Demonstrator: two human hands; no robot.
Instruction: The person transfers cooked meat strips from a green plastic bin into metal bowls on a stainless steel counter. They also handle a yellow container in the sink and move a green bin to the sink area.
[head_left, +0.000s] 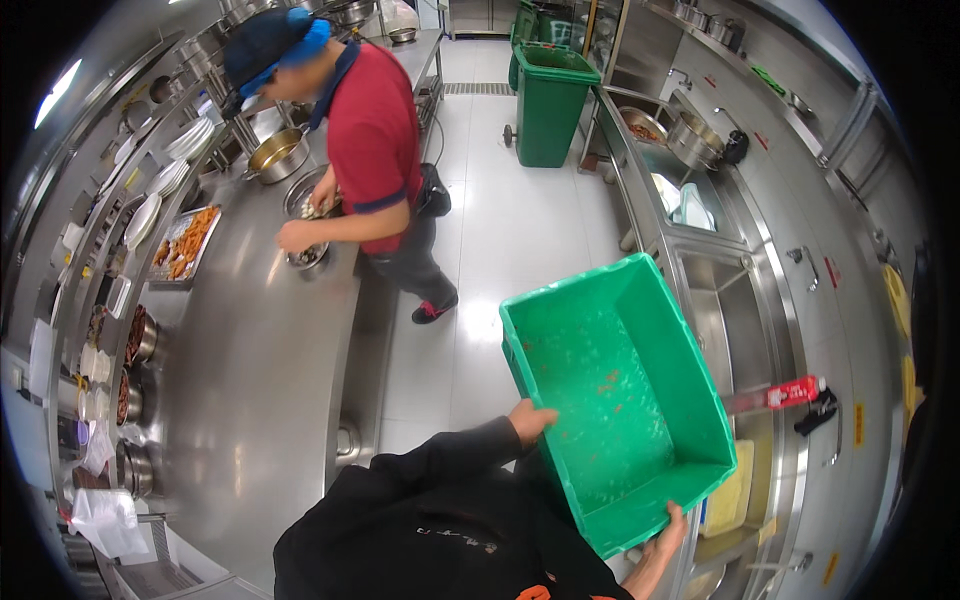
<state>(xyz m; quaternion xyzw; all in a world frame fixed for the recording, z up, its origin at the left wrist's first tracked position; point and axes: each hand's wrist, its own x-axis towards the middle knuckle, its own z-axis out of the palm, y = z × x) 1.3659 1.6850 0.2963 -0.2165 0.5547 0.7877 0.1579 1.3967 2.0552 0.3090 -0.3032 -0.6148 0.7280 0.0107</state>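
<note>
A green plastic crate (622, 390) is held up in front of my body, tilted so that its inside faces me. Small reddish scraps and wet spots cling to its floor. My left hand (530, 422) grips the rim of its near long side, thumb over the edge. At the lower right corner my right hand (667, 533) clasps the short side's rim, with part of the fingers hidden. The crate's right side overlaps the edge of the stainless steel sink (716, 300).
Across the aisle, a co-worker (375, 142) handles food in metal bowls at a steel worktable (255, 360). A green wheeled bin (555, 112) stands on the tiled floor ahead. A red-labelled bottle (795, 391) and a yellowish tub (729, 487) are by the sinks. A tray of fried food (186, 244) sits left.
</note>
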